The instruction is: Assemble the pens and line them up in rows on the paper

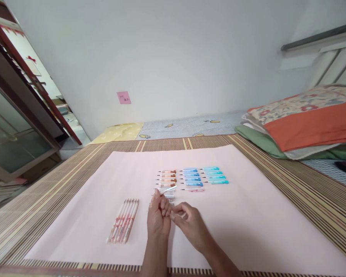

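Observation:
My left hand (159, 213) is closed, palm up, around a slim white pen (170, 188) whose end sticks out past the thumb. Against its fingertips, the thumb and forefinger of my right hand (188, 221) are pinched together; what lies between them is too small to make out. Beyond the hands are rows of brown pens (168, 176), blue pens (192, 174) and teal pens (218, 177). One pink pen (196, 189) lies below the blue ones. Pale grey pens (170, 195) are partly hidden by my left hand. At left, several white-and-red pens (122, 223) lie side by side.
A pale pink sheet (83, 215) covers much of the striped mat (276, 184). Folded bedding (311, 123) is piled at right. Behind stands a white wall with a pink note (123, 97). A doorway with a red-brown frame (57, 111) is at far left.

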Demonstrator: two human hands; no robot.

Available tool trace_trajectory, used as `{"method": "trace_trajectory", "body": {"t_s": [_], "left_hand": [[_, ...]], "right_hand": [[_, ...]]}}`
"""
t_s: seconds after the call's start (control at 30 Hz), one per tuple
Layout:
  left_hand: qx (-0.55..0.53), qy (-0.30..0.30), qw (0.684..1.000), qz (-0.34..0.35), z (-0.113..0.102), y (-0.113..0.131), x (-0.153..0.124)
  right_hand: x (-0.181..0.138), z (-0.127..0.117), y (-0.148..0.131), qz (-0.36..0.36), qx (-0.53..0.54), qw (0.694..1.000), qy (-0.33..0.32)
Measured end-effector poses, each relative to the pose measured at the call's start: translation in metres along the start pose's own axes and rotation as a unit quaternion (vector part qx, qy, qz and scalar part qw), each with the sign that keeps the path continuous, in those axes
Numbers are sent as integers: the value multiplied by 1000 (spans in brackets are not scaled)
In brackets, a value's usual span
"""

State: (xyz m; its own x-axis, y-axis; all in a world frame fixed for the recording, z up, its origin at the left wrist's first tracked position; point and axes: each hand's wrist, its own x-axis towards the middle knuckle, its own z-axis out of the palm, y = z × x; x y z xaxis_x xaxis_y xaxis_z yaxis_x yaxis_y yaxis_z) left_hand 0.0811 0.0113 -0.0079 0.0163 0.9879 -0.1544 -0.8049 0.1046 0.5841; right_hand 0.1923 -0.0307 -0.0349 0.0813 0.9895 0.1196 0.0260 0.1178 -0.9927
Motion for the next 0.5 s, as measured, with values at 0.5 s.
{"method": "trace_trajectory", "body": {"t_s": [0.5], "left_hand": [[67, 15, 995, -75, 8, -37, -5]], "right_hand": [[24, -61, -6, -18, 47, 990, 130]]}}
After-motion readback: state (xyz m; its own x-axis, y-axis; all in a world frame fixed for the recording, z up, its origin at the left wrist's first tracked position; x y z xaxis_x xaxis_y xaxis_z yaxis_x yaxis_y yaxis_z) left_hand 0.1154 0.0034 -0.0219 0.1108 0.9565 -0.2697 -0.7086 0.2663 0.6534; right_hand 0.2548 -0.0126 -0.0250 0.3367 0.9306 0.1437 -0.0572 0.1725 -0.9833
